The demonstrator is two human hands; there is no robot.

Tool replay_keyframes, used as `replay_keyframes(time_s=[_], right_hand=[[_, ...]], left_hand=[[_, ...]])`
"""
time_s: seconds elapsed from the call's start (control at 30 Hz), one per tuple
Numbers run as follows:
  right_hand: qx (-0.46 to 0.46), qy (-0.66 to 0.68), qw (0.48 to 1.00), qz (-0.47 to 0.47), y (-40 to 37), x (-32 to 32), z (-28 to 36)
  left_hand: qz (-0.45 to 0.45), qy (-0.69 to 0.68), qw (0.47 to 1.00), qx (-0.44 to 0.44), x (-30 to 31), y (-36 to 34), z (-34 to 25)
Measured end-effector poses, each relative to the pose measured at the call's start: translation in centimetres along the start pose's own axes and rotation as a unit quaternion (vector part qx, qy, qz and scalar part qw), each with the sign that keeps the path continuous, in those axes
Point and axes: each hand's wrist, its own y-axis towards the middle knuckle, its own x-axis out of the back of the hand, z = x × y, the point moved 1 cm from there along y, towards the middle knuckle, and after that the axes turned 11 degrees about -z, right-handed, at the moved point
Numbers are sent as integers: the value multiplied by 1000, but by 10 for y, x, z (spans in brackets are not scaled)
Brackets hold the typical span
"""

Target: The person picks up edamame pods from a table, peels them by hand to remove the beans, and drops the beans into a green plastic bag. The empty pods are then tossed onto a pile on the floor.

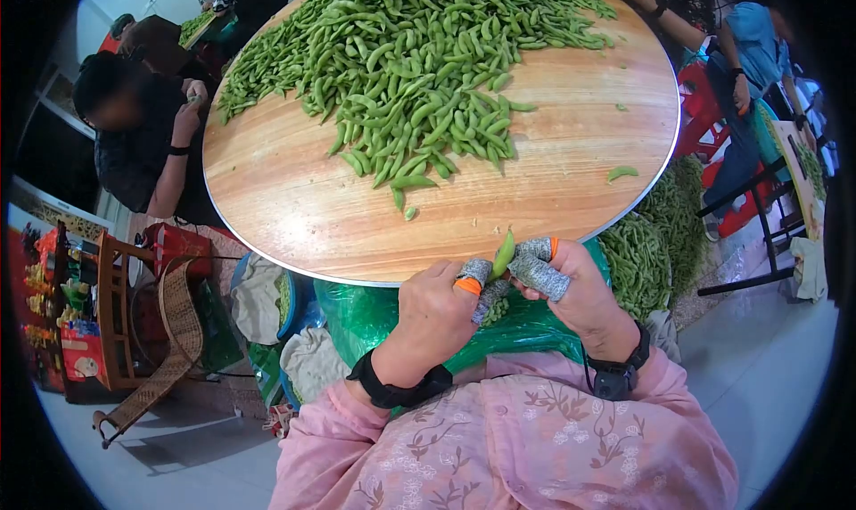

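Note:
A green edamame pod (pixel 504 255) stands upright between my two hands, just off the table's near edge. My left hand (pixel 437 307) pinches it from the left, and my right hand (pixel 581 296) closes on it from the right. Grey knitted finger covers with orange bands wrap fingers on both hands. Below them lies a green plastic sheet or bag (pixel 366 318), with some small green beans (pixel 497 312) partly hidden by my fingers. Ahead, a large heap of edamame pods (pixel 419 73) covers the far part of the round wooden table (pixel 294 198).
One loose pod (pixel 622 173) lies on the table's right side. A co-worker (pixel 143 127) sits at the left; another's arm (pixel 655 9) reaches in at far right. Piled green pods (pixel 646 251) lie beyond the table's right edge. A wooden chair (pixel 116 305) stands left.

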Motion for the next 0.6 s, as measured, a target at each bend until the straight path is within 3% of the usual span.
replay_keyframes(time_s=[0.3, 0.37, 0.4, 0.47, 0.5, 0.57, 0.6], right_hand=[[48, -3, 999, -12, 5, 1, -14], [67, 24, 998, 1, 7, -1, -19], [84, 50, 995, 12, 8, -2, -21], [84, 67, 994, 16, 10, -2, -26], [83, 84, 993, 20, 9, -3, -27], [84, 60, 995, 15, 11, -3, -27], [84, 36, 996, 10, 12, -3, -26]], left_hand=[[-36, -22, 999, -2, -10, -8, 0], [-2, -216, 963, 159, -13, -13, 2], [-2, -216, 963, 159, -12, -14, 2], [-12, -348, 895, 279, -11, -17, 4], [-12, -348, 895, 279, -10, -18, 7], [49, -553, 681, 477, -14, -20, 15], [49, -553, 682, 476, -14, -18, 14]])
